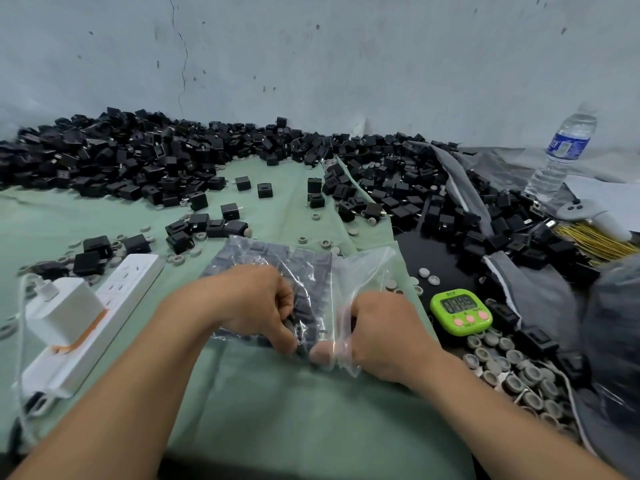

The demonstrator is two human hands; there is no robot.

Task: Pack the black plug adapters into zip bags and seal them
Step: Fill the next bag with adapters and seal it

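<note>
While both hands meet at the near edge of the bag (273, 254), I see it lying flat on the green cloth (277, 410) over the bench, packed with rows of adapters. The left hand (256, 303) has its fingers (285, 341) curled down, pinching the plastic at that edge. The right hand (377, 334) is curled too and grips the loose, clear part of the bag; its thumb (322, 353) shows through the plastic, just beside the left fingertips. A big heap of loose adapters (138, 157) runs along the wall behind. A white power strip (104, 317) lies to the left, a green timer (462, 311) just right of the right hand, grey caps (512, 372) near it, and a bottle (561, 150) far right.
</note>
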